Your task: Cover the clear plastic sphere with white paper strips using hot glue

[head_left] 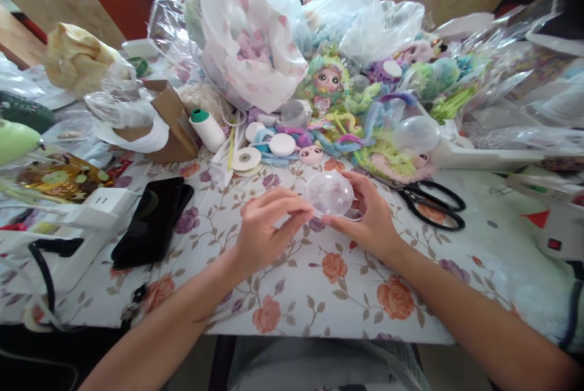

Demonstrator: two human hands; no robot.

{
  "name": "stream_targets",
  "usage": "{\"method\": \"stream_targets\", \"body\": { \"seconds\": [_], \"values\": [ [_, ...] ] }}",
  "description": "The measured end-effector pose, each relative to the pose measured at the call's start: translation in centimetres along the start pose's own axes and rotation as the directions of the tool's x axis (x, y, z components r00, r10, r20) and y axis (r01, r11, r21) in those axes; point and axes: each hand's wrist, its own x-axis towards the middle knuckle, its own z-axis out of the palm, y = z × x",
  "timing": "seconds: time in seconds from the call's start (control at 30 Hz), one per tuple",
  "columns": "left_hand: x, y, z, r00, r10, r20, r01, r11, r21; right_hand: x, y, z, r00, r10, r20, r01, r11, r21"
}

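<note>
A clear, round plastic dome (329, 194), like half of a hollow ball, is held a little above the flowered tablecloth. My right hand (369, 214) grips it from the right, thumb below and fingers behind its far side. At the dome's lower left edge, my left hand (276, 221) has thumb and fingertips pressed together; what is between them, if anything, is too small to see. Just beyond the dome lie a small doll face (311, 154), a white disc (281, 144) and a ribbon spool (247, 160).
Black-handled scissors (433, 204) lie right of my right hand, near a glue gun (550, 214). To the left are black phones (152, 221) and a power strip (68, 251). Behind stand a thread cone (207, 129), a cardboard box (171, 120), a doll (328, 84) and plastic bags (250, 32).
</note>
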Motion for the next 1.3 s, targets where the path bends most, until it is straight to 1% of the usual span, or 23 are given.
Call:
{"method": "stream_targets", "body": {
  "seconds": [0.03,0.1,0.2,0.3,0.4,0.47,0.53,0.57,0.6,0.63,0.7,0.77,0.87,0.93,1.0,1.07,1.1,1.17,1.2,1.23,1.3],
  "values": [
    [-0.1,0.3,0.2,0.997,0.058,0.052,-0.058,0.998,-0.001,0.0,-0.1,0.0,1.0,-0.014,-0.009,0.014,0.999,-0.048],
    [-0.4,0.5,0.6,0.989,0.088,0.122,-0.088,0.996,-0.008,0.0,-0.2,0.1,0.999,-0.041,-0.006,0.039,0.988,-0.152],
    [-0.9,0.3,1.3,0.989,0.039,0.14,-0.041,0.999,0.012,-0.1,-0.4,0.3,0.996,-0.089,0.017,0.09,0.957,-0.276],
    [-1.3,0.1,1.7,0.988,0.017,0.155,-0.021,0.999,0.026,-0.3,-0.3,0.4,0.985,-0.171,0.037,0.173,0.923,-0.345],
    [-1.5,0.3,1.8,0.986,-0.025,0.168,0.021,0.999,0.025,-0.3,0.0,0.3,0.965,-0.255,0.054,0.254,0.878,-0.406],
    [-1.5,0.5,1.7,0.98,-0.083,0.182,0.082,0.997,0.015,-0.4,0.2,0.3,0.951,-0.301,0.076,0.303,0.848,-0.436],
    [-1.5,0.7,1.6,0.968,-0.135,0.213,0.135,0.991,0.014,-0.4,0.3,0.3,0.94,-0.326,0.099,0.334,0.824,-0.458],
    [-1.5,0.8,1.5,0.963,-0.143,0.229,0.14,0.99,0.027,-0.5,0.3,0.3,0.939,-0.328,0.106,0.338,0.816,-0.469],
    [-1.5,0.8,1.4,0.963,-0.126,0.238,0.117,0.992,0.049,-0.5,0.3,0.4,0.939,-0.326,0.109,0.337,0.81,-0.48],
    [-1.4,0.8,1.3,0.967,-0.085,0.241,0.068,0.995,0.078,-0.5,0.3,0.5,0.941,-0.321,0.106,0.33,0.807,-0.49],
    [-1.4,0.8,1.3,0.972,0.024,0.236,-0.061,0.986,0.152,-0.6,0.2,0.7,0.946,-0.312,0.092,0.315,0.805,-0.502],
    [-1.5,0.7,1.4,0.963,0.109,0.245,-0.17,0.955,0.242,-0.6,0.0,1.0,0.954,-0.292,0.071,0.286,0.811,-0.51],
    [-1.6,0.6,1.7,0.946,0.155,0.284,-0.26,0.887,0.381,-0.7,-0.4,1.2,0.969,-0.245,0.039,0.23,0.824,-0.518],
    [-1.7,0.6,1.9,0.943,0.169,0.288,-0.286,0.855,0.434,-0.7,-0.6,1.2,0.971,-0.239,0.031,0.221,0.829,-0.513],
    [-1.8,0.6,1.9,0.95,0.163,0.265,-0.267,0.864,0.426,-0.7,-0.6,1.1,0.967,-0.253,0.036,0.237,0.834,-0.499],
    [-1.6,0.7,1.7,0.969,0.122,0.213,-0.198,0.9,0.387,-0.7,-0.5,0.9,0.963,-0.262,0.058,0.256,0.835,-0.487],
    [-1.4,0.7,1.4,0.981,0.094,0.17,-0.151,0.918,0.366,-0.7,-0.5,0.8,0.963,-0.261,0.07,0.261,0.835,-0.485],
    [-0.8,0.6,0.6,0.999,0.024,0.032,-0.033,0.941,0.338,-0.7,-0.4,0.6,0.965,-0.245,0.09,0.257,0.833,-0.49],
    [-0.5,0.4,0.1,0.999,-0.019,-0.05,0.034,0.944,0.328,-0.7,-0.4,0.6,0.968,-0.233,0.096,0.249,0.833,-0.493],
    [-0.1,0.1,-0.5,0.987,-0.069,-0.143,0.113,0.939,0.325,-0.7,-0.5,0.5,0.97,-0.221,0.101,0.241,0.835,-0.494],
    [0.7,-0.8,-1.7,0.961,-0.14,-0.238,0.217,0.915,0.34,-0.6,-0.6,0.4,0.972,-0.2,0.123,0.234,0.844,-0.483]
  ]
}}
